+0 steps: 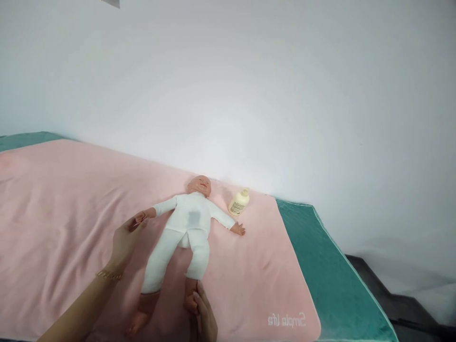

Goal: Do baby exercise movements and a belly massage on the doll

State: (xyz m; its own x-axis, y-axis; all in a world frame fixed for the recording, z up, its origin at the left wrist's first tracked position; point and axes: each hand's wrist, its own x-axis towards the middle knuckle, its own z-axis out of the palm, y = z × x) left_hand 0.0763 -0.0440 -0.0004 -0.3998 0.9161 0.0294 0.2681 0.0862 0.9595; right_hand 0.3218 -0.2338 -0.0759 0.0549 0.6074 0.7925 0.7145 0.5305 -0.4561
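A baby doll (188, 218) with a white cloth body lies on its back on a pink blanket (256, 270), its head toward the wall and its arms spread. My left hand (126, 240), with a bracelet at the wrist, has its fingers closed on the doll's hand at the left. Low in the view, my right hand (204, 313) is at the doll's foot on the right, thumb and fingers around it. A pale yellow bottle (239, 202) with printed text stands beside the doll's other arm.
Green cloth (331, 270) shows beyond the blanket's right edge and at the far left. A white wall (228, 85) rises behind the blanket. Dark, angular objects (395, 299) are at the lower right.
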